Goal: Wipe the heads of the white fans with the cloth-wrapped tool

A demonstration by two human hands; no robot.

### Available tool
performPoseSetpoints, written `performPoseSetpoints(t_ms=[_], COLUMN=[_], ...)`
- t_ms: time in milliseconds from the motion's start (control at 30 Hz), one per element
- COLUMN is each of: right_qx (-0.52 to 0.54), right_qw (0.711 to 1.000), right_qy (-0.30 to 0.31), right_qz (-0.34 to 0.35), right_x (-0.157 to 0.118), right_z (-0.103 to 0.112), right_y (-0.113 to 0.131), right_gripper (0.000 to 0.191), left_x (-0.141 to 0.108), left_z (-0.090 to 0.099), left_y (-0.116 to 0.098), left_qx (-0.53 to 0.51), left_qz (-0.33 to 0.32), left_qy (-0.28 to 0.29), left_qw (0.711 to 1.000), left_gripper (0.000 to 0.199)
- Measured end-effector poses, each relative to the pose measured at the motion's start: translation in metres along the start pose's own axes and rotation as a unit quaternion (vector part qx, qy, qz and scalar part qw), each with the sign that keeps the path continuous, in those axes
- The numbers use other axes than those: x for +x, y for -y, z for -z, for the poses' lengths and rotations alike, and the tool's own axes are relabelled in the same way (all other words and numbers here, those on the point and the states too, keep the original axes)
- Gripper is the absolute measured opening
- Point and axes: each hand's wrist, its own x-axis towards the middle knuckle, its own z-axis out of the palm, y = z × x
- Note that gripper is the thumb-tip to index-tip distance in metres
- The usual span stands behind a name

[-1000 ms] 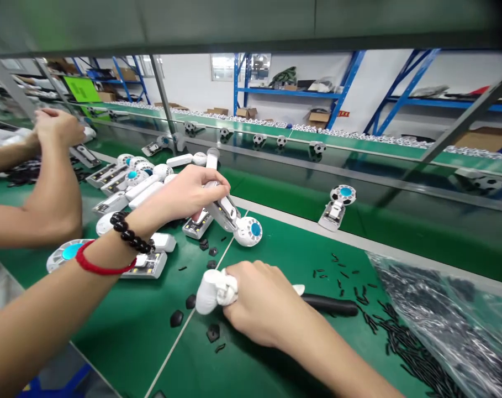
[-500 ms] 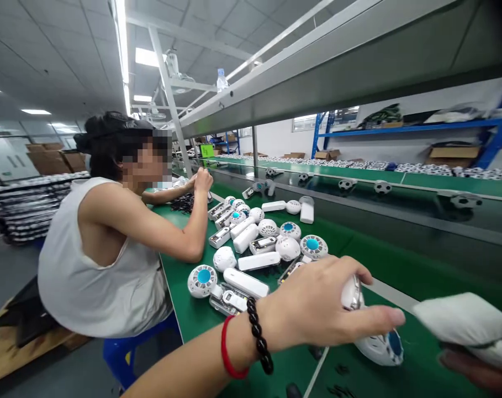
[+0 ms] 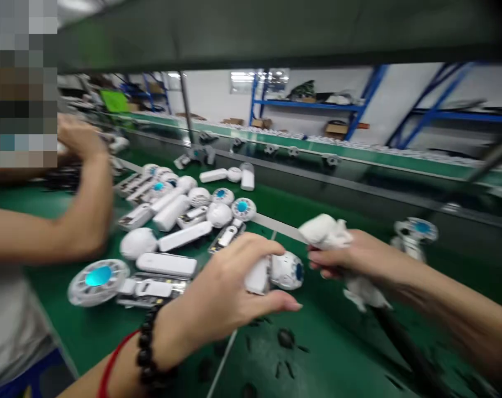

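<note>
My left hand, with a black bead bracelet at the wrist, is curled around the white handle of a small handheld fan. The fan's round slotted head points right, and part of its handle is hidden by my fingers. My right hand grips a bunched white cloth, whose loose end hangs below the fist. Left of my left hand lie several white handheld fans, some with blue centres, among white handle covers and opened handles showing their insides.
A co-worker's arm rests on the green table at left. Small black pieces are scattered in front. Another fan stands at right. An overhead panel spans the top; blue shelves stand behind.
The view has swung right and is blurred. The fan at my left hand has turned from pointing down to pointing right. My right hand with the cloth has come further into view, nearer the fan.
</note>
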Motion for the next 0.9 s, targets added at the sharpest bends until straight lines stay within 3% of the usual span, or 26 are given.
performPoseSetpoints(t_ms=[67, 133, 467, 700, 833, 900], right_qx=[0.020, 0.018, -0.038, -0.087, -0.080, -0.080], right_qw=[0.997, 0.996, 0.997, 0.993, 0.992, 0.995], right_qy=[-0.016, -0.012, 0.059, 0.082, 0.100, 0.045], right_qz=[-0.067, -0.085, -0.040, 0.001, 0.015, 0.049], right_x=[0.001, 0.004, 0.012, 0.023, 0.021, 0.013], right_z=[-0.007, -0.010, -0.013, -0.010, -0.006, -0.005], right_y=[0.017, 0.022, 0.012, 0.011, 0.008, 0.009], right_gripper=[0.008, 0.010, 0.012, 0.021, 0.017, 0.019], left_x=[-0.002, -0.004, -0.011, -0.013, -0.011, -0.010], left_z=[0.003, 0.004, -0.001, -0.003, -0.003, -0.002], left_y=[0.002, 0.003, -0.001, -0.002, 0.000, 0.001], left_qx=[0.020, 0.040, 0.109, 0.132, 0.128, 0.125], left_qz=[-0.019, -0.035, -0.123, -0.146, -0.148, -0.145], left_qy=[0.014, 0.025, 0.038, 0.042, 0.032, 0.022], left_qw=[1.000, 0.998, 0.986, 0.980, 0.980, 0.981], left_gripper=[0.046, 0.048, 0.044, 0.044, 0.044, 0.043])
